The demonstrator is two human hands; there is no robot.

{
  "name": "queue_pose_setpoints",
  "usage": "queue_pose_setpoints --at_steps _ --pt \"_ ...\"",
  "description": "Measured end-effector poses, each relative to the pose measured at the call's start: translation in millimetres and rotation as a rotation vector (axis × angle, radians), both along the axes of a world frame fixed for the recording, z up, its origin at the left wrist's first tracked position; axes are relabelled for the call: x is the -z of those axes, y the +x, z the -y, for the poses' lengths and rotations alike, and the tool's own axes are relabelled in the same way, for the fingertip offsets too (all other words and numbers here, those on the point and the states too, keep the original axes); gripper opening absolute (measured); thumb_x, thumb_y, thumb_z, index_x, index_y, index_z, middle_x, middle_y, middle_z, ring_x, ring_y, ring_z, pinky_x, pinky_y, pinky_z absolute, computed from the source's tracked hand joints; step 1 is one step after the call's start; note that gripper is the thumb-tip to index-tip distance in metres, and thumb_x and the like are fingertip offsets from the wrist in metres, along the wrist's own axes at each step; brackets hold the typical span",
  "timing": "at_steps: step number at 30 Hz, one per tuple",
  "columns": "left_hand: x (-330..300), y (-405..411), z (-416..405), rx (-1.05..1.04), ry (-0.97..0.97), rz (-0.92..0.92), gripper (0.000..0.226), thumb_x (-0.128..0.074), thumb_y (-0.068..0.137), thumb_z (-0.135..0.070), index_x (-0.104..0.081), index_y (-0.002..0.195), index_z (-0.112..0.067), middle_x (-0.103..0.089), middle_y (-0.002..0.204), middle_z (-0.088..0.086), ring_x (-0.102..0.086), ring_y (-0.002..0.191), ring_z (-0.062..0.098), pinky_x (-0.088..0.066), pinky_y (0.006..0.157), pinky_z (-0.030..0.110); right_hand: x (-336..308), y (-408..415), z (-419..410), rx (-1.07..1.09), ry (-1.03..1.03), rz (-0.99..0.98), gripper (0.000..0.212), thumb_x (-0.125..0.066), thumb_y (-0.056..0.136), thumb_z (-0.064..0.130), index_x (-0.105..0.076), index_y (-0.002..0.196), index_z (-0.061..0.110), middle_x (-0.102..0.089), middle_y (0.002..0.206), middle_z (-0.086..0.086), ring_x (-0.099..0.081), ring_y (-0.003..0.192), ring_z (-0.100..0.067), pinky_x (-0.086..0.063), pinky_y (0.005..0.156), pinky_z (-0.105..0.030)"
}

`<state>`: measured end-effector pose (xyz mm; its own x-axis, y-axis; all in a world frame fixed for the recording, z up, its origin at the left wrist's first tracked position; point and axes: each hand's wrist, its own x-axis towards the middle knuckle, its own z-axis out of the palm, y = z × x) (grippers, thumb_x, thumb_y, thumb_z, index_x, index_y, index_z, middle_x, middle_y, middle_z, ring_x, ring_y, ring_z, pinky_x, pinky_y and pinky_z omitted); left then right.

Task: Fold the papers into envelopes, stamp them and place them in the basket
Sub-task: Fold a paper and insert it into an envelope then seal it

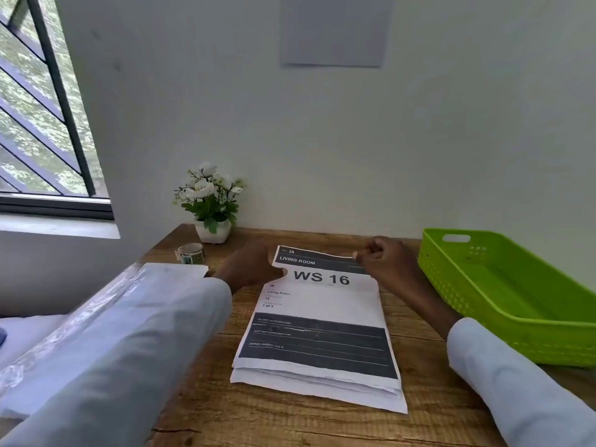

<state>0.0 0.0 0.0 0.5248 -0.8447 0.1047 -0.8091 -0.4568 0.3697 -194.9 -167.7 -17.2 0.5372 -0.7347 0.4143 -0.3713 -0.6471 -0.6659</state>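
Note:
A small stack of printed papers (319,317) lies in the middle of the wooden table; the top sheet reads "WS 16". Its far edge is lifted off the stack. My right hand (387,262) pinches that lifted edge near the right corner. At the sheet's left side my left hand (248,266) is against the edge; how its fingers hold the paper is hidden behind the back of the hand. A green plastic basket (516,324) stands at the right, with nothing visible in it. A small roll of stamps or tape (191,253) sits at the far left of the table.
A white pot of artificial flowers (211,201) stands at the back against the wall. A plastic-wrapped pack of paper (106,304) lies at the left under my sleeve. A window is at the far left.

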Motion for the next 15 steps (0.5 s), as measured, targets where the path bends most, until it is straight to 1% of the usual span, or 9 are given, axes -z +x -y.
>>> queue_pose_setpoints --at_steps 1,3,5,7,8,10,11,13,15 --pt "2.6 1.2 1.1 -0.025 0.006 -0.012 0.056 -0.068 0.088 -0.038 -0.049 0.137 -0.019 -0.055 0.14 0.005 -0.053 0.124 0.025 -0.04 0.087 0.03 5.1 -0.1 3.8 0.012 0.022 0.007 0.016 -0.075 0.082 0.029 -0.069 0.083 0.014 -0.069 0.078 0.002 -0.066 0.076 -0.02 -0.052 0.07 -0.036" --pt "10.1 5.9 5.6 -0.076 -0.016 -0.036 0.053 -0.07 0.086 -0.037 -0.052 0.132 -0.017 -0.058 0.134 0.005 -0.055 0.119 0.024 -0.043 0.086 0.031 15.8 -0.6 10.0 0.09 0.044 -0.01 0.019 -0.077 0.08 0.028 -0.067 0.077 0.012 -0.065 0.069 0.002 -0.063 0.069 -0.021 -0.047 0.063 -0.032" --pt "14.3 6.3 11.4 -0.094 -0.067 -0.082 0.036 -0.072 0.085 -0.031 -0.061 0.118 -0.019 -0.064 0.123 0.003 -0.059 0.107 0.02 -0.043 0.075 0.027 28.5 -1.9 13.2 0.147 0.081 -0.048 0.021 -0.079 0.078 0.028 -0.067 0.078 0.011 -0.066 0.068 0.001 -0.064 0.067 -0.023 -0.048 0.062 -0.033" --pt "17.8 8.7 16.0 -0.11 -0.157 -0.159 0.015 -0.075 0.083 -0.026 -0.064 0.093 -0.025 -0.068 0.105 -0.002 -0.058 0.088 0.011 -0.039 0.061 0.022 35.2 -1.7 13.0 0.17 0.1 -0.052 0.021 -0.081 0.077 0.028 -0.067 0.08 0.012 -0.067 0.071 0.0 -0.066 0.07 -0.025 -0.053 0.066 -0.039" --pt "18.3 8.9 17.2 -0.128 -0.201 -0.195 0.014 -0.076 0.082 -0.023 -0.063 0.086 -0.026 -0.067 0.096 -0.005 -0.056 0.08 0.007 -0.037 0.056 0.021 36.4 -2.0 12.9 0.179 0.108 -0.055 0.022 -0.082 0.076 0.027 -0.067 0.081 0.012 -0.068 0.073 -0.001 -0.067 0.072 -0.026 -0.054 0.068 -0.04" --pt "23.6 13.7 21.6 -0.175 -0.285 -0.297 0.015 -0.078 0.079 -0.018 -0.065 0.084 -0.023 -0.065 0.085 -0.009 -0.055 0.069 0.002 -0.035 0.051 0.02 39.8 -0.6 15.6 0.175 0.154 -0.036 0.023 -0.084 0.073 0.025 -0.067 0.083 0.012 -0.07 0.078 -0.002 -0.067 0.076 -0.025 -0.054 0.069 -0.039" --pt "25.3 14.7 22.6 -0.19 -0.328 -0.328 0.015 -0.078 0.078 -0.016 -0.065 0.085 -0.021 -0.065 0.082 -0.009 -0.056 0.067 0.002 -0.035 0.049 0.019 41.5 0.3 17.4 0.17 0.202 -0.007 0.024 -0.085 0.071 0.022 -0.067 0.084 0.013 -0.071 0.081 -0.002 -0.068 0.077 -0.024 -0.055 0.07 -0.039" --pt "28.1 17.4 24.5 -0.211 -0.383 -0.371 0.015 -0.078 0.077 -0.014 -0.067 0.086 -0.019 -0.067 0.082 -0.008 -0.059 0.07 0.003 -0.038 0.05 0.019 43.7 1.3 19.5 0.142 0.333 0.079 0.029 -0.086 0.067 0.014 -0.066 0.088 0.014 -0.073 0.088 -0.003 -0.07 0.08 -0.025 -0.06 0.073 -0.044" --pt "32.1 20.9 27.4 -0.21 -0.412 -0.442 0.01 -0.077 0.079 -0.013 -0.069 0.082 -0.018 -0.07 0.082 -0.005 -0.062 0.072 0.007 -0.042 0.052 0.02 42.3 0.1 21.1 0.109 0.47 0.185 0.034 -0.084 0.068 0.002 -0.064 0.092 0.013 -0.073 0.095 -0.008 -0.071 0.084 -0.026 -0.061 0.075 -0.046"
